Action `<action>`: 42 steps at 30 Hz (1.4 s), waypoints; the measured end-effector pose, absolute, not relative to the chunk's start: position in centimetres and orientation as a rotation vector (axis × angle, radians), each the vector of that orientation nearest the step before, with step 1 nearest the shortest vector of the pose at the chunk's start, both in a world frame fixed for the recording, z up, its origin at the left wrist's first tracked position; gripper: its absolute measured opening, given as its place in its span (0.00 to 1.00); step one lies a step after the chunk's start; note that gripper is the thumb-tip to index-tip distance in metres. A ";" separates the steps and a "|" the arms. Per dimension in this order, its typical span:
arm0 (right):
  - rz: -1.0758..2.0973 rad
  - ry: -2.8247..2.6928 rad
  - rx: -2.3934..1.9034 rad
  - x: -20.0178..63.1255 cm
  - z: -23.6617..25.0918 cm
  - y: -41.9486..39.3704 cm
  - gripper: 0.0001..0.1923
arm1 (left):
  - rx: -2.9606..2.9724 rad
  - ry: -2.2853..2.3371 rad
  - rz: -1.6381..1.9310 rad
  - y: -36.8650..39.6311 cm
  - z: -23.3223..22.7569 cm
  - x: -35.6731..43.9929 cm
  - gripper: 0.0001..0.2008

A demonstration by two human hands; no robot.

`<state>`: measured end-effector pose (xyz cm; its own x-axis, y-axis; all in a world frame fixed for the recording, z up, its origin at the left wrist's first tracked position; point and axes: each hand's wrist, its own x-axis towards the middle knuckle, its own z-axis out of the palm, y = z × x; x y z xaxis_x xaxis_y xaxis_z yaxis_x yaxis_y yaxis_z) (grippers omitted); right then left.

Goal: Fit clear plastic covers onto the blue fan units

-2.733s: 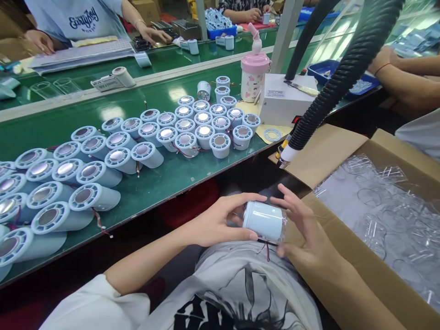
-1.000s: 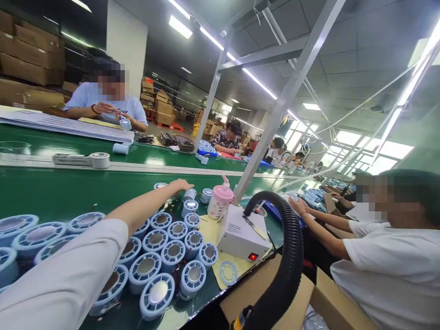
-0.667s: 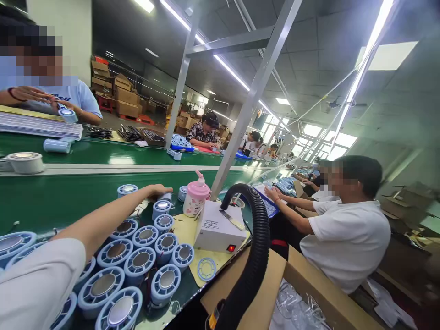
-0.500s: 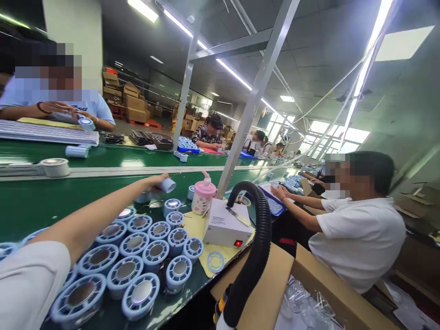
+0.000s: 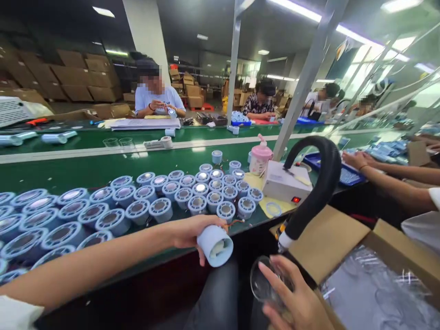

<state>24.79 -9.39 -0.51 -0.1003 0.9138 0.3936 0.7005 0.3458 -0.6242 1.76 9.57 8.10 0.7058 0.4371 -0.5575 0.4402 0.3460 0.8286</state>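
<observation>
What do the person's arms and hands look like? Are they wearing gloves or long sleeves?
No gloves: both the left hand and the right hand are bare, with no rings or watch showing. The left arm is bare up to a short white sleeve at the picture's corner. The right arm is mostly out of view, so its sleeve cannot be seen.
</observation>
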 end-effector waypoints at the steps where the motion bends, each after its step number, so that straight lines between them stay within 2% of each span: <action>1: 0.169 -1.984 -1.347 23.6 0.1 -9.0 0.27 | 1.271 0.817 -0.015 7.8 7.3 1.9 0.13; 4: -0.216 -2.016 -1.425 21.2 1.5 -7.5 0.26 | 1.403 0.724 -0.031 4.3 6.1 2.6 0.09; 6: -0.164 -2.024 -1.540 20.9 1.8 -7.0 0.23 | 1.653 0.644 0.027 3.3 6.0 3.0 0.10; 9: 0.358 -1.988 -1.596 21.5 1.7 -7.3 0.15 | 1.942 0.624 0.232 2.5 5.7 3.2 0.11; 12: 0.891 -1.754 -1.543 22.2 2.0 -8.2 0.02 | 1.883 0.672 0.390 2.1 4.3 3.3 0.10; 14: 1.027 -1.592 -1.532 22.5 2.3 -8.5 0.09 | 1.802 0.669 0.472 2.0 2.9 3.5 0.14; 16: 1.069 -1.456 -1.541 22.7 2.4 -8.5 0.15 | 1.803 0.648 0.523 1.9 1.6 3.5 0.24; 18: 1.108 -1.336 -1.532 23.1 2.2 -8.3 0.17 | 1.882 0.598 0.530 1.9 0.8 3.5 0.30; 21: 1.241 -1.121 -1.449 23.7 1.8 -8.0 0.18 | 1.931 0.470 0.453 1.9 0.6 3.3 0.34; 24: 1.391 -0.929 -1.333 24.0 1.5 -7.9 0.16 | 1.791 0.431 0.376 1.7 1.0 3.0 0.35; 27: 1.355 -1.110 -1.260 24.0 1.5 -8.3 0.07 | 1.596 0.518 0.347 1.3 1.2 2.9 0.34; 30: 1.122 -1.449 -1.337 23.7 1.3 -9.0 0.18 | 1.445 0.592 0.338 1.0 1.1 2.9 0.34; 32: 1.022 -1.554 -1.393 23.6 1.1 -9.5 0.19 | 1.384 0.602 0.304 0.9 1.1 2.8 0.35; 42: 1.264 -1.400 -1.407 24.1 1.2 -10.4 0.19 | 1.580 0.448 0.370 0.9 1.5 2.3 0.38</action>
<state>24.07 -10.37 1.21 -0.0953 0.9875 -0.1254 0.2251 -0.1013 -0.9690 2.34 0.88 1.45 0.8673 0.4965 -0.0353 0.0596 -0.0332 0.9977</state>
